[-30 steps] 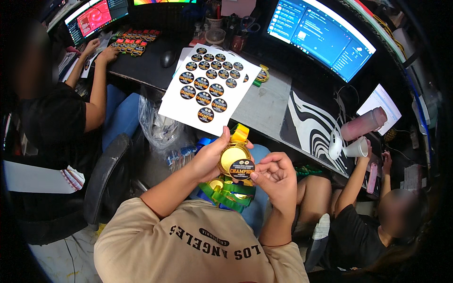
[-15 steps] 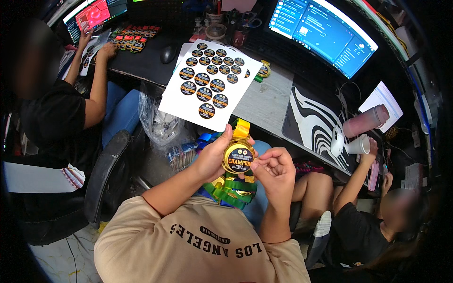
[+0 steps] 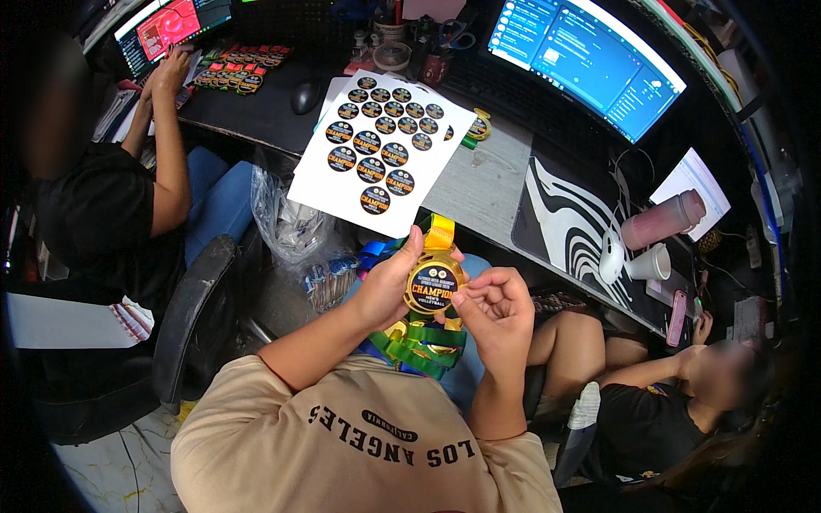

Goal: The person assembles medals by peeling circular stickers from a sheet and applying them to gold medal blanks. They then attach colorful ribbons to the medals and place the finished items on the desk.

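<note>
My left hand (image 3: pixel 393 280) is closed round a gold medal (image 3: pixel 416 301), with the thumb along its upper left rim. A yellow ribbon (image 3: pixel 440 232) runs up from the medal's top. A round black sticker (image 3: pixel 432 289) with orange and white lettering covers the medal's face. At the sticker's right edge, the thumb and forefinger of my right hand (image 3: pixel 494 303) are pinched together. More medals with green and blue ribbons (image 3: pixel 417 346) lie in my lap beneath, partly hidden by my hands. Just beyond, a white sheet of round black stickers (image 3: pixel 329 190) overhangs the desk edge.
Another gold medal (image 3: pixel 481 126) lies beside the sheet on the grey desk (image 3: pixel 492 184). Rightward are a striped mat (image 3: pixel 556 214), a mouse (image 3: pixel 611 259), a white cup (image 3: pixel 652 262) and a pink tumbler (image 3: pixel 663 220). Plastic bags (image 3: pixel 291 209) hang at left. Two people sit on either side.
The sticker has shifted slightly and now sits evenly over the medal's face. The person at left has brought both hands together; the one at right has let go of the white cup.
</note>
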`<control>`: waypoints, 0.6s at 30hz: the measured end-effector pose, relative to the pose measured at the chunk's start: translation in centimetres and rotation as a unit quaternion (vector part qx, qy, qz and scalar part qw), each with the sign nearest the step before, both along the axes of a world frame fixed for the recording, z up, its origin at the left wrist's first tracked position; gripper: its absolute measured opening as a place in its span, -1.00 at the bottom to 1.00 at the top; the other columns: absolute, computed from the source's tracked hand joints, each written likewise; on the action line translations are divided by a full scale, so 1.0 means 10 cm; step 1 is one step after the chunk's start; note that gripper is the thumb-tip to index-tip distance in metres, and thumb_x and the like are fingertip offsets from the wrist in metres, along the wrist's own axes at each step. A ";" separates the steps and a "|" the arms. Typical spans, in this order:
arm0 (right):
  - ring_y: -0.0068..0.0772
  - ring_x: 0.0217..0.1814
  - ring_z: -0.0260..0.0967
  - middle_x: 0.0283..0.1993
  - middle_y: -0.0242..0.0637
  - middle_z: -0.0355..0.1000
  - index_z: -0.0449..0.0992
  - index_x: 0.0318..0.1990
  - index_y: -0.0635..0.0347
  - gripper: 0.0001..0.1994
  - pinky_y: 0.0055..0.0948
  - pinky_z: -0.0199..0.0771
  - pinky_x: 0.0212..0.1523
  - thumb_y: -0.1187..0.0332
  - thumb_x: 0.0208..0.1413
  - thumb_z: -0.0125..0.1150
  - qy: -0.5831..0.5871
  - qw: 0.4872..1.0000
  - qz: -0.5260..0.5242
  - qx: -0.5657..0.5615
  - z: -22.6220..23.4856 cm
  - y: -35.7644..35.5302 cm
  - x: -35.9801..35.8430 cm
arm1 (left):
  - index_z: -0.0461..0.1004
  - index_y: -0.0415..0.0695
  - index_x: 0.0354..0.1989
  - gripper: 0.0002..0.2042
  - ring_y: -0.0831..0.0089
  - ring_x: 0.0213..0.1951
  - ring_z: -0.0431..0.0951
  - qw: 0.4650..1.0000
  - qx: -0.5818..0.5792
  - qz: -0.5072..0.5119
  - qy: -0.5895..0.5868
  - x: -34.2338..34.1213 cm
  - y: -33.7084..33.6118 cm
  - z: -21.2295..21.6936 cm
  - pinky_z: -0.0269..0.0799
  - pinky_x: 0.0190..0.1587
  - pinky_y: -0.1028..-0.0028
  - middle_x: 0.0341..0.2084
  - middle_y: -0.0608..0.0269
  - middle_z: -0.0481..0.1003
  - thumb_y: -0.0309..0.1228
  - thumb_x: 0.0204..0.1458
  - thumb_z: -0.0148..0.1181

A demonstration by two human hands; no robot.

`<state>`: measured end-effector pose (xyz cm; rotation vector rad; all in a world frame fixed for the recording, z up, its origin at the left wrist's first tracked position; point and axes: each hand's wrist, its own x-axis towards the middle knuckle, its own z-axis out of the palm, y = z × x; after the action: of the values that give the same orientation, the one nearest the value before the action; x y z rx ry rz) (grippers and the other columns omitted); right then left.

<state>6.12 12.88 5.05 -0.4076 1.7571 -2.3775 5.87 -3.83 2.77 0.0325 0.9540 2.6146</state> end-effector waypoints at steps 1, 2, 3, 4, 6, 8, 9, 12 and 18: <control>-0.54 -0.29 0.52 -0.26 -0.20 0.51 0.33 -0.13 0.34 -0.77 -0.65 0.49 -0.27 0.70 0.10 0.20 0.000 1.000 0.001 0.002 -0.01 0.00 0.00 | 0.33 -0.20 0.03 -0.37 0.44 -0.31 0.62 1.000 0.001 -0.001 0.001 0.00 0.00 0.00 0.63 -0.42 0.46 -0.26 0.14 0.52 0.11 0.32 -0.52; -0.55 -0.29 0.52 -0.26 -0.20 0.51 0.34 -0.14 0.33 -0.77 -0.66 0.49 -0.27 0.69 0.10 0.20 0.001 1.000 0.002 0.003 -0.01 0.01 0.00 | 0.33 -0.20 0.03 -0.37 0.44 -0.31 0.62 1.000 0.002 -0.002 0.003 0.00 0.00 0.00 0.63 -0.42 0.46 -0.26 0.14 0.51 0.11 0.32 -0.52; -0.56 -0.29 0.52 -0.26 -0.21 0.51 0.34 -0.14 0.33 -0.77 -0.66 0.49 -0.27 0.69 0.10 0.21 0.003 1.000 0.002 0.006 -0.02 0.01 -0.01 | 0.33 -0.20 0.03 -0.37 0.44 -0.30 0.62 1.000 0.002 -0.003 0.005 0.00 0.00 -0.01 0.63 -0.42 0.46 -0.25 0.14 0.51 0.12 0.32 -0.52; -0.56 -0.29 0.52 -0.26 -0.21 0.51 0.34 -0.14 0.33 -0.77 -0.66 0.48 -0.27 0.69 0.10 0.21 0.006 1.000 0.001 0.008 -0.02 0.01 -0.01 | 0.33 -0.20 0.03 -0.37 0.45 -0.30 0.62 1.000 0.003 -0.004 0.008 0.00 0.00 -0.01 0.63 -0.42 0.46 -0.25 0.14 0.51 0.12 0.32 -0.52; -0.57 -0.29 0.52 -0.26 -0.22 0.51 0.34 -0.15 0.33 -0.78 -0.67 0.48 -0.28 0.69 0.10 0.21 0.009 1.000 0.001 0.011 -0.03 0.00 -0.02 | 0.32 -0.20 0.03 -0.37 0.45 -0.30 0.62 1.000 0.003 -0.003 0.004 0.00 -0.01 -0.01 0.64 -0.42 0.46 -0.24 0.15 0.51 0.13 0.31 -0.51; -0.58 -0.29 0.51 -0.26 -0.22 0.51 0.34 -0.15 0.33 -0.78 -0.68 0.47 -0.28 0.68 0.10 0.21 0.012 1.000 -0.001 0.013 -0.03 0.00 -0.02 | 0.32 -0.20 0.03 -0.36 0.45 -0.30 0.62 1.000 0.004 -0.004 0.006 0.00 -0.01 -0.02 0.64 -0.41 0.46 -0.24 0.15 0.51 0.14 0.31 -0.51; -0.58 -0.29 0.51 -0.27 -0.23 0.51 0.35 -0.15 0.33 -0.78 -0.68 0.47 -0.28 0.68 0.10 0.21 0.010 1.000 0.000 0.014 -0.02 0.00 -0.02 | 0.32 -0.20 0.03 -0.36 0.45 -0.29 0.61 1.000 0.006 -0.005 0.009 0.00 -0.01 -0.02 0.64 -0.41 0.46 -0.24 0.15 0.51 0.14 0.30 -0.50; -0.58 -0.30 0.51 -0.28 -0.24 0.50 0.35 -0.16 0.33 -0.79 -0.68 0.46 -0.29 0.68 0.10 0.21 0.009 1.000 -0.001 0.015 0.00 -0.01 -0.01 | 0.32 -0.19 0.04 -0.36 0.45 -0.29 0.61 1.000 0.004 -0.005 0.011 -0.01 -0.01 -0.04 0.64 -0.41 0.46 -0.24 0.15 0.51 0.15 0.30 -0.50; -0.58 -0.32 0.51 -0.30 -0.25 0.49 0.35 -0.17 0.34 -0.81 -0.69 0.46 -0.32 0.68 0.11 0.20 0.009 1.000 -0.007 0.020 0.02 -0.02 -0.01 | 0.32 -0.18 0.04 -0.36 0.45 -0.28 0.61 1.000 -0.004 -0.008 0.021 0.00 -0.02 -0.05 0.64 -0.38 0.46 -0.24 0.16 0.50 0.15 0.30 -0.51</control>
<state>5.97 12.71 5.24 -0.4132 1.8171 -2.3518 5.82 -3.99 2.30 0.0932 0.9737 2.6050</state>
